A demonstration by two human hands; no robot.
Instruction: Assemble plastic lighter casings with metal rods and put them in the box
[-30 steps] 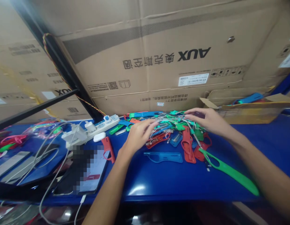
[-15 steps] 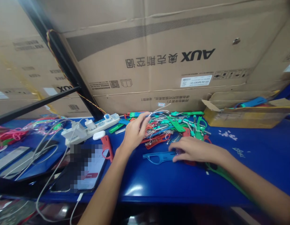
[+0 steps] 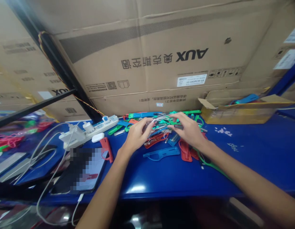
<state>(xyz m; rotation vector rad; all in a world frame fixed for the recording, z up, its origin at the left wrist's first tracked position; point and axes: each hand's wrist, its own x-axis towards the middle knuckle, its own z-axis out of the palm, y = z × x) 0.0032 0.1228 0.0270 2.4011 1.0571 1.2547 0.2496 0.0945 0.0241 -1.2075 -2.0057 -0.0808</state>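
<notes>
My left hand [image 3: 139, 133] is closed in a pinch over the left part of the pile, gripping thin pale wires [image 3: 161, 117] that arch to the right. My right hand [image 3: 191, 130] is closed at the right side of the pile, with a small dark piece [image 3: 178, 126] between thumb and fingers; its kind is unclear. Beneath both hands lies a jumble of green, red and blue plastic parts, wires and metal tubes. A blue gun-shaped plastic shell [image 3: 170, 152] lies flat in front of the pile. Beside it is a red shell [image 3: 184, 152], partly under my right wrist.
An open cardboard box [image 3: 238, 116] with blue parts stands at the back right. On the left are a power strip [image 3: 102, 126], a white case [image 3: 98, 137], a red shell [image 3: 106, 148], a tablet [image 3: 90, 178] and loose cables. Large cartons [image 3: 147, 41] stand behind.
My right hand has moved up and left from the blue shell to the pile, near my left hand. The blue shell stays on the table, now uncovered. My left hand keeps its pinch.
</notes>
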